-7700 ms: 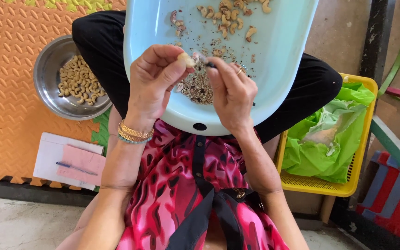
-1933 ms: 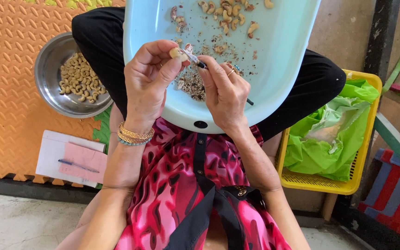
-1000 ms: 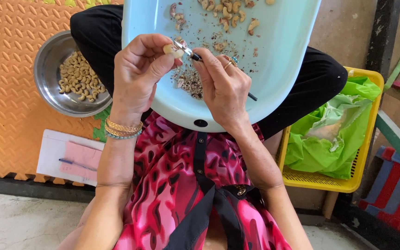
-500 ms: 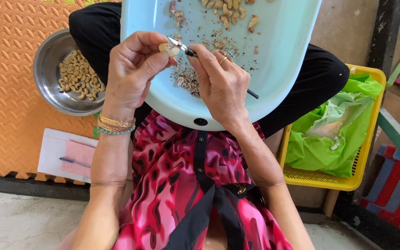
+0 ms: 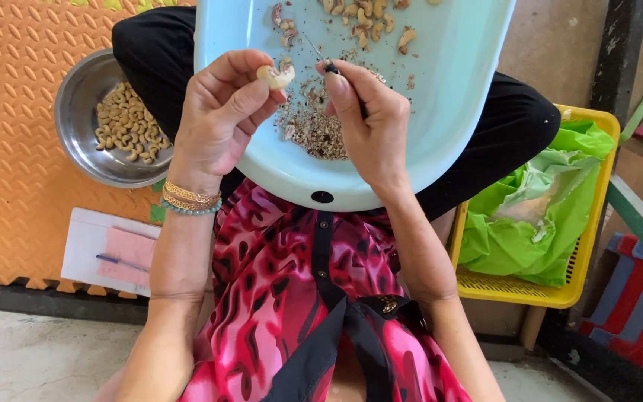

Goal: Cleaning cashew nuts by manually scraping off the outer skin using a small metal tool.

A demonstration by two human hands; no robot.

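My left hand (image 5: 221, 119) pinches a pale cashew nut (image 5: 274, 74) between thumb and forefinger over a light blue plastic tray (image 5: 440, 112) on my lap. My right hand (image 5: 370, 123) grips a small dark-handled pick (image 5: 329, 65) whose thin metal tip points up and left, a little apart from the nut. Below both hands lies a heap of brown skin scraps (image 5: 314, 126) on the tray. Several unpeeled cashews (image 5: 362, 18) lie at the tray's far end.
A steel bowl (image 5: 83, 145) holding several peeled cashews (image 5: 124, 123) sits left on an orange foam mat (image 5: 16, 112). Paper with a pen (image 5: 109, 249) lies near the mat's edge. A yellow basket (image 5: 560, 294) lined with a green bag (image 5: 533, 216) stands right.
My hands have drawn apart: the pick's tip has come away from the nut, which was touching it a second ago. Both hands sit slightly higher over the tray.
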